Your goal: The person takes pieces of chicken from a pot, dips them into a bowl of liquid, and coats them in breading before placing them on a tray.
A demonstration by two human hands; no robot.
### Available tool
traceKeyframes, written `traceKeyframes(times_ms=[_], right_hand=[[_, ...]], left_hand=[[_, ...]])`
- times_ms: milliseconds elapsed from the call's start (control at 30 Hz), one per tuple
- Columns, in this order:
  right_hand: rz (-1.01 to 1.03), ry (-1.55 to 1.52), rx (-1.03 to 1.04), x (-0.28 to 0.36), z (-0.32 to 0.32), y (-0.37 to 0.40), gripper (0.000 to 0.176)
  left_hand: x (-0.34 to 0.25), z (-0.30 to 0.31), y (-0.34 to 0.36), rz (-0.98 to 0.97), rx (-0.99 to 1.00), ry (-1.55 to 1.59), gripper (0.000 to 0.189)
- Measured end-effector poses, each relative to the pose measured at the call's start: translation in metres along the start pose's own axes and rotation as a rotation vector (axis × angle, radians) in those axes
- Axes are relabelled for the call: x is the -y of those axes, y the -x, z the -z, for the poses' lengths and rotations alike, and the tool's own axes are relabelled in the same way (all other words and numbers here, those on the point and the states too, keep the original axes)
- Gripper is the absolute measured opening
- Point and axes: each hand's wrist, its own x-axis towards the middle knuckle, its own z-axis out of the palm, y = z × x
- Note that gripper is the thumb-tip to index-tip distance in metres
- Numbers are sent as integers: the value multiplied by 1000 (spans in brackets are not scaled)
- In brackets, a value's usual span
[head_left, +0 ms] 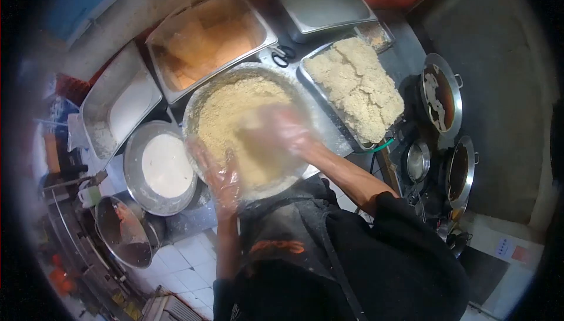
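Note:
A large round metal bowl (pixel 192 106) holds pale yellow crumbs (pixel 235 99) with a smoother, powdery patch toward the near side. My left hand (pixel 221 181), in a clear plastic glove, lies against the bowl's near-left rim with its fingers spread. Above the crumbs, inside the bowl, my right hand (pixel 281 127) is smeared by motion. Its fingers cannot be made out, nor whether anything is in them. To the right of the bowl, a metal tray (pixel 310 83) carries a heaped, cracked slab of crumb-coated food (pixel 358 86).
Left of the bowl stands a basin (pixel 138 171) of white batter (pixel 167 165). Behind are a tray of orange-lit food (pixel 205 44), black-handled scissors (pixel 284 56) and a metal lid (pixel 320 3). Pans of dark oil (pixel 449 94) and a strainer (pixel 418 161) sit right; a bucket (pixel 120 244) stands lower left.

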Motion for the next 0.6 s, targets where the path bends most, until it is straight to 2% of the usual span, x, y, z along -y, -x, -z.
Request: traceKeyframes(times_ms=[67,133,200,300,400,433,500,533,600], right_hand=[[-101,19,-25,10,28,3,51],[-234,-164,52,6,54,10,56],[-200,-52,18,-3,81,26,56],[-304,-184,-131,-11,134,53,59],[-401,-198,-272,-54,174,85,62],[-381,-225,-406,-81,176,98,64],[-485,-99,-303,-105,210,112,69],[-515,-148,-320,-131,213,121,69],[-564,-33,-322,-150,221,132,43]], left_hand=[[-4,-2,1,-9,6,1,80],[-5,-2,-1,9,-17,17,81],[-7,-2,1,24,-1,20,80],[-8,-2,1,27,-6,24,78],[-9,-3,1,35,-7,47,77],[-9,-3,1,27,-6,32,76],[-9,-5,0,20,-5,17,76],[-8,-7,0,10,-25,8,75],[-6,-8,0,1,-45,-4,75]])
